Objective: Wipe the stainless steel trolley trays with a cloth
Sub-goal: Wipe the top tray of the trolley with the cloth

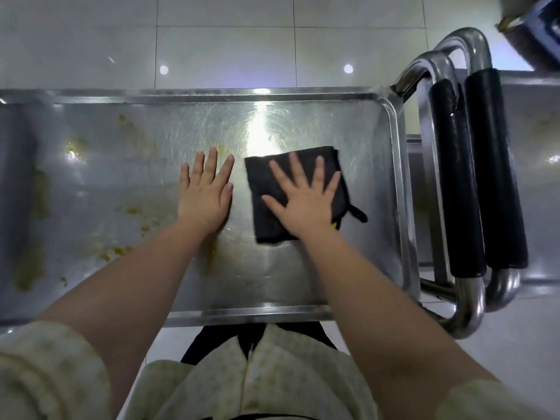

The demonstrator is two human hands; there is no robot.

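Note:
A stainless steel trolley tray (378,262) fills the middle of the view, its rim running along all sides. A folded black cloth (263,183) lies flat on the tray right of centre. My right hand (303,201) presses flat on the cloth with fingers spread. My left hand (206,192) rests flat on the bare steel just left of the cloth, fingers straight. Yellow-green smears (30,268) and specks cover the tray's left half and a streak (213,253) lies under my left wrist.
Two curved steel handles with black foam grips (481,177) stand at the tray's right end, belonging to this trolley and a second one beside it. Pale floor tiles (224,50) lie beyond the far rim. A dark object (539,31) sits at the top right corner.

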